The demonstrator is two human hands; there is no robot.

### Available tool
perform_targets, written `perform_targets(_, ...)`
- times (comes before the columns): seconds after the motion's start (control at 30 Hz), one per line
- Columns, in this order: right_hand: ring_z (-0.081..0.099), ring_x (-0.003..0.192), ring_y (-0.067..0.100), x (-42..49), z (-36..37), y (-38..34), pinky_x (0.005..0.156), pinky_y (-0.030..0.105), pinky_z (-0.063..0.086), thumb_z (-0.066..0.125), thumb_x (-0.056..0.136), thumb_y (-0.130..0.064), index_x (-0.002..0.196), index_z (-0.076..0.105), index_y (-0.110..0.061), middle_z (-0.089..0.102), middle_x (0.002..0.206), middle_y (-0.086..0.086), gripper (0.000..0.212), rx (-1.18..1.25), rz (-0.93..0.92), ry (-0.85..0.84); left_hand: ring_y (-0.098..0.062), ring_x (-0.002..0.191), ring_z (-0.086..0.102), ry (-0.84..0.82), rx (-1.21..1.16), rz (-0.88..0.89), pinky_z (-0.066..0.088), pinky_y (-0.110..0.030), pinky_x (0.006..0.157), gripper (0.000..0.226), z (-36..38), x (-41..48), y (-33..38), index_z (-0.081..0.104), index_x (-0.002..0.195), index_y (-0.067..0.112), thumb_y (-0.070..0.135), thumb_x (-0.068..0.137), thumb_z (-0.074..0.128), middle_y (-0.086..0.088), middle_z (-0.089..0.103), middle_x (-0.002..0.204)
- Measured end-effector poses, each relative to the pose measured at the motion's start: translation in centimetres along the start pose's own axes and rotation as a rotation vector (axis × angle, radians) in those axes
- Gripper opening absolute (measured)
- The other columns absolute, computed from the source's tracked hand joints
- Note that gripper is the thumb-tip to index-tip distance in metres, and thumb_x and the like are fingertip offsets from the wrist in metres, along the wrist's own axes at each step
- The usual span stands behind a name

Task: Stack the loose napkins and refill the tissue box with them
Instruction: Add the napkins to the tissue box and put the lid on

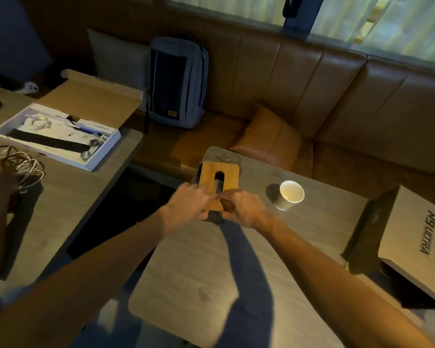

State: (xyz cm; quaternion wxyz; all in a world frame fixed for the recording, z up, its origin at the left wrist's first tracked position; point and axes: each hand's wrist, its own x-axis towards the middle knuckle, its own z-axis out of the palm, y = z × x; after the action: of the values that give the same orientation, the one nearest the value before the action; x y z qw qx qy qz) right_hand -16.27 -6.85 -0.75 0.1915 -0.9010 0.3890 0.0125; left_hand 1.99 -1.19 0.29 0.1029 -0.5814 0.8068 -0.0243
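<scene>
Looking down at the middle of the frame, I see the tissue box standing on the table with its wooden lid on top. The left hand pinches the lid's near left corner and the right hand curls round its near edge. A grey strip in the slot may be a napkin — too dim to tell. A paper cup stands just right of the box.
</scene>
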Motion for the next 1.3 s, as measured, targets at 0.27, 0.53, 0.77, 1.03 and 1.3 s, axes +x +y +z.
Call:
perform_targets(0.27, 0.064, 0.091, 0.021, 1.9, 1.3, -0.6, 0.066, 0.031, 0.047, 0.065, 0.086, -0.031, 0.122, 0.059, -0.034, 0.068, 0.103, -0.001, 0.036, 0.037, -0.016, -0.026, -0.027, 0.104, 0.061, -0.049, -0.032, -0.033, 0.048, -0.038, 0.081, 0.048, 1.6, 0.1, -1.4, 0.045, 0.138, 0.029, 0.041, 0.093, 0.055, -0.008, 0.052, 0.125)
perform_targets(0.53, 0.051, 0.076, 0.014, 3.2, 1.8, 0.5, 0.068, 0.036, 0.048, 0.071, 0.086, -0.035, 0.113, 0.061, -0.034, 0.044, 0.07, -0.018, 0.029, 0.1, 0.004, -0.086, -0.026, 0.108, 0.06, -0.115, -0.112, 0.054, 0.048, -0.039, 0.084, 0.045, 1.1, 1.1, -2.9, 0.043, 0.139, 0.032, 0.041, 0.097, 0.055, -0.006, 0.051, 0.125)
perform_targets(0.77, 0.053, 0.08, 0.014, 3.2, 2.0, 0.4, 0.07, 0.03, 0.042, 0.074, 0.084, -0.031, 0.117, 0.063, -0.03, 0.049, 0.076, -0.019, 0.034, 0.139, 0.038, -0.106, -0.02, 0.105, 0.057, -0.156, -0.306, 0.092, 0.053, -0.038, 0.087, 0.049, 2.1, 1.4, -3.5, 0.046, 0.141, 0.034, 0.032, 0.095, 0.063, -0.003, 0.047, 0.124)
perform_targets(1.03, 0.057, 0.106, 0.021, 3.7, 1.7, 0.4, 0.092, 0.036, 0.046, 0.075, 0.084, -0.022, 0.12, 0.064, -0.024, 0.062, 0.107, -0.004, 0.037, 0.238, 0.135, -0.206, -0.016, 0.112, 0.054, -0.248, -0.644, -0.032, 0.048, -0.043, 0.095, 0.047, 3.8, 2.3, -4.1, 0.056, 0.133, 0.036, 0.024, 0.089, 0.07, 0.005, 0.053, 0.124)
perform_targets(1.3, 0.058, 0.102, 0.02, 3.5, 1.2, -0.7, 0.081, 0.03, 0.045, 0.069, 0.089, -0.031, 0.127, 0.054, -0.023, 0.061, 0.111, 0.0, 0.042, 0.168, 0.166, -0.236, -0.013, 0.093, 0.053, -0.246, -0.628, -0.021, 0.042, -0.029, 0.071, 0.047, 3.3, 1.6, -3.5, 0.041, 0.133, 0.03, 0.029, 0.094, 0.065, 0.01, 0.042, 0.123)
